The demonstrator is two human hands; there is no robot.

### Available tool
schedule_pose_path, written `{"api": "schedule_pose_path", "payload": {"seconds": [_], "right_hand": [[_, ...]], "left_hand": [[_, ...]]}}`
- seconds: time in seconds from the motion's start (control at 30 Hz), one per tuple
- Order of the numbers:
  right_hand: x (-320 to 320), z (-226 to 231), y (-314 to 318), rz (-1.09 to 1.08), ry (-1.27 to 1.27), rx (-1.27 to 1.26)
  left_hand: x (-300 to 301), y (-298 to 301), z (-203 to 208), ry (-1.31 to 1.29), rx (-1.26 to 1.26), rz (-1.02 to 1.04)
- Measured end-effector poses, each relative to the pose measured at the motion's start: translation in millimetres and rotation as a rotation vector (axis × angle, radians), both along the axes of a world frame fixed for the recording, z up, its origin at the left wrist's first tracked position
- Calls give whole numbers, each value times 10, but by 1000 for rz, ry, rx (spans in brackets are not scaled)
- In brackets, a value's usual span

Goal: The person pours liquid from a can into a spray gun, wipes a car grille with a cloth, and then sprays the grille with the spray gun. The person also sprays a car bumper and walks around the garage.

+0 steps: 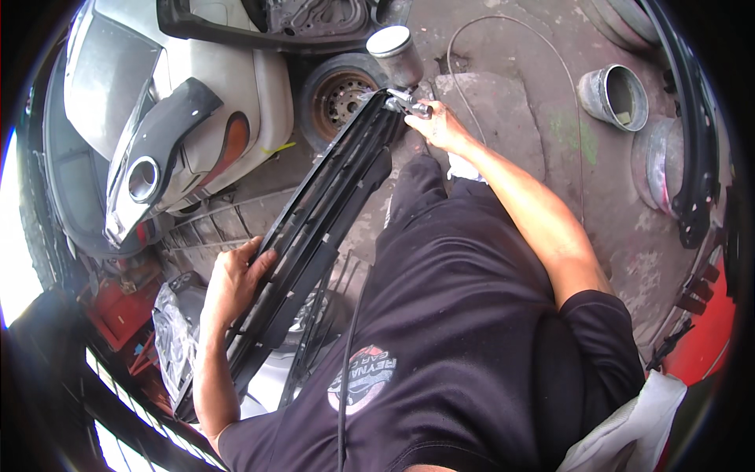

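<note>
A long black slatted car grille lies slantwise before me, from the lower left up to the middle. My left hand grips its outer edge, thumb on the upper face and fingers wrapped around the side. At the grille's far end, my right hand is closed around the handle of a spray gun. A metal paint cup with a pale lid sits on top of the gun. The gun's nozzle is close to the grille tip; I cannot tell whether they touch.
Beyond the grille lies a wheel with a rusty rim. A silver car body part stands at the left, with a loose grey fender piece. A thin hose curves over the floor near a paint-stained bucket at the right.
</note>
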State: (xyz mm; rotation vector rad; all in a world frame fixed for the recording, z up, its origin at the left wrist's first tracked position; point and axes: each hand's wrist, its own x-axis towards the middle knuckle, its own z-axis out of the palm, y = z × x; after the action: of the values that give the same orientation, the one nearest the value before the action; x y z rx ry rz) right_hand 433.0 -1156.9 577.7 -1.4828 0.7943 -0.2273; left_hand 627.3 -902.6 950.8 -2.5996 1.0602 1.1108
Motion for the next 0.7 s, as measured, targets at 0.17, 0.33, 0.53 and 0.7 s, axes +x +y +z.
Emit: {"api": "schedule_pose_path", "payload": {"seconds": [0.17, 0.33, 0.53, 0.7], "right_hand": [[-22, 134, -19, 30, 80, 10], [-32, 104, 9, 5, 70, 8], [-39, -59, 19, 19, 34, -3], [-29, 28, 49, 20, 88, 13]], "left_hand": [[24, 36, -22, -14, 8, -13], [23, 33, -35, -16, 10, -13], [-12, 10, 12, -13, 7, -3], [-42, -20, 54, -13, 32, 26]]}}
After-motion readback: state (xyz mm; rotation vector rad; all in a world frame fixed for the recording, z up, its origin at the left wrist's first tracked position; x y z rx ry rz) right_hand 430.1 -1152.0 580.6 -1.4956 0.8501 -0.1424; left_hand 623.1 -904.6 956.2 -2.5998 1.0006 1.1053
